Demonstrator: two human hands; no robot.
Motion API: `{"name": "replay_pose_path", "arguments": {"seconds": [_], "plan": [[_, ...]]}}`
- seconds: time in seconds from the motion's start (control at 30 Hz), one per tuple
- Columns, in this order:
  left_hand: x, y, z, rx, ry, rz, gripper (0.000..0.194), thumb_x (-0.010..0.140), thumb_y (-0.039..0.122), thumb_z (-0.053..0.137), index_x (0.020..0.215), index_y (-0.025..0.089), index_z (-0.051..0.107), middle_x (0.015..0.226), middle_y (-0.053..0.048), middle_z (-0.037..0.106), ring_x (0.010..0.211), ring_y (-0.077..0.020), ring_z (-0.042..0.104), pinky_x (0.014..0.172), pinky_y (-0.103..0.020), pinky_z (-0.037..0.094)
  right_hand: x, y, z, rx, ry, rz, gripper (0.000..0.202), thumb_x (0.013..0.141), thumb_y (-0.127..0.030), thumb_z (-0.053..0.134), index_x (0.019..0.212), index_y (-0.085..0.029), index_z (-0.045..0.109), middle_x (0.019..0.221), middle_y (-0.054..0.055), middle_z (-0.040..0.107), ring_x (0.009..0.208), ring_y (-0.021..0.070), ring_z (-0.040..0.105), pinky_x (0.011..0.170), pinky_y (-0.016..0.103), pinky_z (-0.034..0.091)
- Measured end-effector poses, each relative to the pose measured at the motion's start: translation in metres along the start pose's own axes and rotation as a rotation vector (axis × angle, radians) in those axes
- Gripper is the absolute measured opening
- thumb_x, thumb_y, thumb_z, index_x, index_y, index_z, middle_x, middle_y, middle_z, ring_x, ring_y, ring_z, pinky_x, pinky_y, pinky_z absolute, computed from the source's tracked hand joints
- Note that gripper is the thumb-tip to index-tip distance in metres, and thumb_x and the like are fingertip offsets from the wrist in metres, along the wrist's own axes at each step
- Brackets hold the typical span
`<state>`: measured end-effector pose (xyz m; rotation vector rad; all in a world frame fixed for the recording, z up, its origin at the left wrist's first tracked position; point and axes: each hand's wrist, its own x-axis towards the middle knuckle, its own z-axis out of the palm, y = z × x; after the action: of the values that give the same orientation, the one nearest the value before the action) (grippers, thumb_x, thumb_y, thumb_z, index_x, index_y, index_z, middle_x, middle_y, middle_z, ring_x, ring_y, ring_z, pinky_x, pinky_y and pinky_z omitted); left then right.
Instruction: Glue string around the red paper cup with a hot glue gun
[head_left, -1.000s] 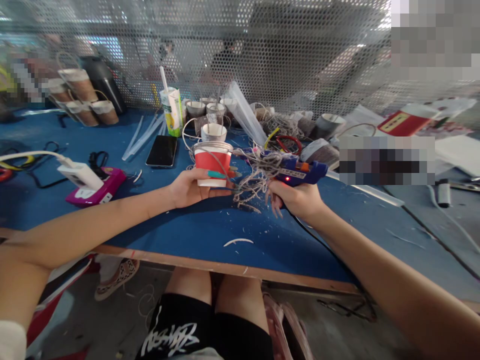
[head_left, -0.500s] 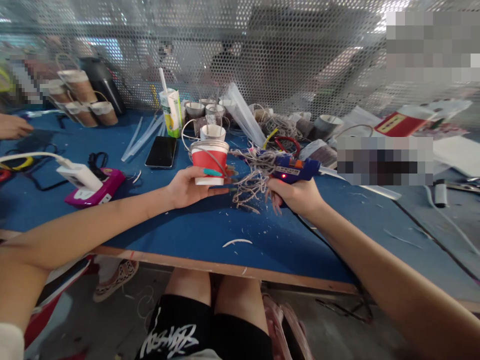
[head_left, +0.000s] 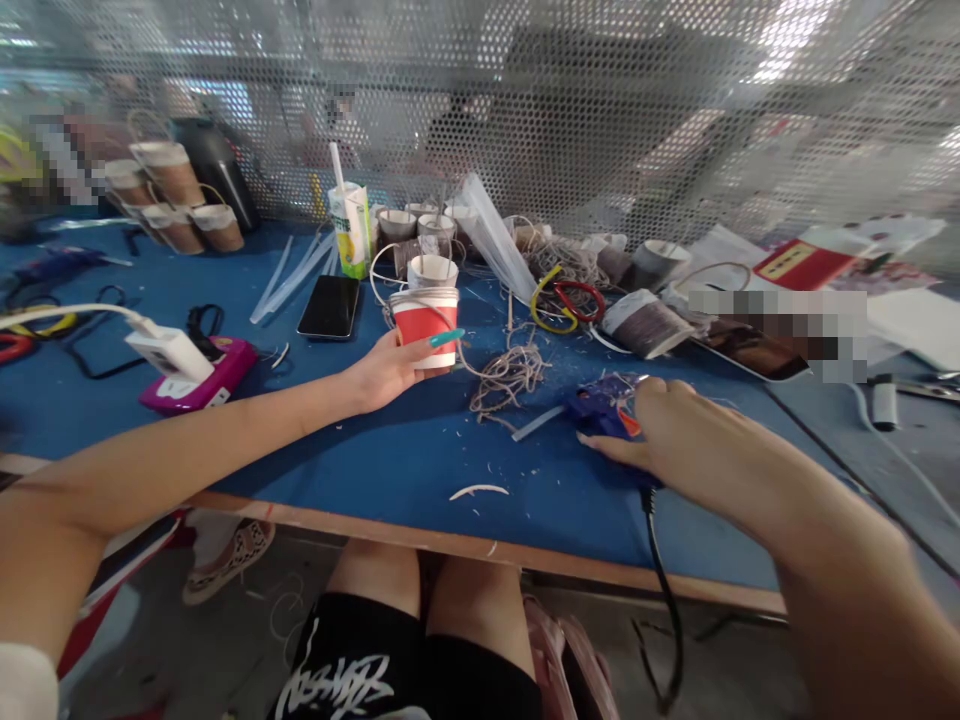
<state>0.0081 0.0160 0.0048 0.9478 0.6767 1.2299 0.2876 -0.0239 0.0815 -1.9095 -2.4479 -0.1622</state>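
My left hand (head_left: 390, 370) is closed around a red and white paper cup (head_left: 421, 318), held upright above the blue table, with the thumb across its front. Brown cord is wound about the cup near its rim. From the cup the cord runs to a tangled heap of twine (head_left: 514, 378) on the tabletop. To the right, my right hand (head_left: 649, 430) has its fingers over a blue hot glue gun (head_left: 600, 405), low at the table surface. A clear glue stick (head_left: 538, 423) points out of the gun to the left, and part of the gun is hidden under the hand.
Behind the cup stand several cord-wrapped cups (head_left: 435, 228) and a drink carton (head_left: 349, 230). A phone (head_left: 328, 306) and a purple power strip (head_left: 202, 378) lie left. Scissors (head_left: 559, 300) and a wrapped cup on its side (head_left: 647, 322) are right. A perforated metal screen (head_left: 450, 120) rises behind.
My right hand has moved right and down with the glue gun, turning it over. The twine that hung by the gun now lies on the table. A person's hand at far left has gone.
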Motion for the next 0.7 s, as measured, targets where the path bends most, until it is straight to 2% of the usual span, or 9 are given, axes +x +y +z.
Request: {"name": "replay_pose_path", "arguments": {"seconds": [0.07,0.1,0.17,0.2,0.27,0.37,0.43,0.57,0.7], "plan": [[0.000,-0.001,-0.002,-0.004,-0.005,-0.007,0.065,0.044,0.049,0.094,0.096,0.017,0.068,0.097,-0.006,0.071,0.092,-0.0203,0.065,0.085,-0.036,0.054,-0.001,-0.005,-0.007,0.131,0.101,-0.071,0.034,0.074,-0.039,0.078,0.074,-0.022,0.048,0.074,0.008,0.059,0.064,0.0241,0.061,0.062,0.037,0.043],[0.001,-0.002,-0.003,-0.004,-0.005,-0.008,0.069,0.042,0.052,0.094,0.096,0.017,0.068,0.097,-0.006,0.071,0.092,-0.0203,0.065,0.086,-0.036,0.054,-0.001,-0.011,-0.011,0.261,0.196,-0.096,0.028,0.077,-0.040,0.075,0.087,-0.020,0.057,0.086,0.010,0.066,0.069,0.0243,0.065,0.066,0.038,0.047],[0.001,-0.004,-0.005,0.003,-0.007,0.002,0.073,0.043,0.059,0.091,0.098,0.017,0.068,0.098,-0.007,0.071,0.094,-0.0210,0.066,0.087,-0.037,0.054,0.001,-0.029,-0.017,0.597,0.255,-0.245,0.033,0.086,-0.043,0.064,0.110,-0.022,0.059,0.113,0.010,0.070,0.062,0.0152,0.065,0.064,0.034,0.051],[0.001,-0.005,-0.005,0.010,-0.010,0.012,0.075,0.044,0.063,0.089,0.099,0.017,0.068,0.100,-0.008,0.071,0.095,-0.0215,0.066,0.087,-0.037,0.054,0.004,-0.039,-0.017,0.782,0.230,-0.345,0.026,0.088,-0.042,0.061,0.105,-0.022,0.058,0.129,0.009,0.064,0.052,0.0087,0.060,0.057,0.030,0.051],[0.001,-0.006,-0.005,0.033,-0.024,0.028,0.077,0.046,0.068,0.085,0.101,0.018,0.067,0.101,-0.008,0.071,0.097,-0.0225,0.066,0.088,-0.037,0.054,0.012,-0.056,-0.012,1.055,0.054,-0.471,0.019,0.090,-0.040,0.057,0.090,-0.021,0.052,0.143,0.009,0.057,0.045,0.0029,0.055,0.046,0.024,0.048],[-0.001,-0.007,-0.004,0.075,-0.062,0.036,0.079,0.047,0.073,0.081,0.103,0.018,0.067,0.099,-0.008,0.071,0.100,-0.0240,0.066,0.090,-0.038,0.053,0.028,-0.069,0.009,1.260,-0.156,-0.565,0.022,0.092,-0.037,0.056,0.082,-0.020,0.044,0.145,0.011,0.055,0.041,-0.0003,0.049,0.046,0.022,0.052],[-0.002,-0.007,-0.003,0.085,-0.086,0.045,0.078,0.046,0.072,0.082,0.101,0.019,0.067,0.099,-0.007,0.070,0.100,-0.0237,0.066,0.092,-0.039,0.052,0.036,-0.069,0.024,1.351,-0.218,-0.594,0.022,0.093,-0.036,0.056,0.084,-0.020,0.045,0.146,0.012,0.053,0.041,-0.0012,0.048,0.048,0.021,0.054],[-0.002,-0.008,-0.002,0.081,-0.127,0.074,0.075,0.044,0.067,0.086,0.099,0.020,0.067,0.098,-0.005,0.070,0.100,-0.0228,0.066,0.096,-0.042,0.050,0.041,-0.066,0.038,1.546,-0.261,-0.645,0.019,0.093,-0.034,0.058,0.087,-0.019,0.047,0.146,0.013,0.053,0.039,-0.0017,0.045,0.048,0.023,0.056],[-0.001,-0.009,-0.002,0.090,-0.151,0.080,0.078,0.045,0.066,0.086,0.105,0.020,0.068,0.102,-0.008,0.072,0.106,-0.0263,0.065,0.098,-0.044,0.050,0.040,-0.066,0.032,1.733,-0.249,-0.572,0.019,0.090,-0.034,0.059,0.083,-0.019,0.049,0.141,0.011,0.059,0.033,-0.0006,0.040,0.038,0.024,0.052]]}}
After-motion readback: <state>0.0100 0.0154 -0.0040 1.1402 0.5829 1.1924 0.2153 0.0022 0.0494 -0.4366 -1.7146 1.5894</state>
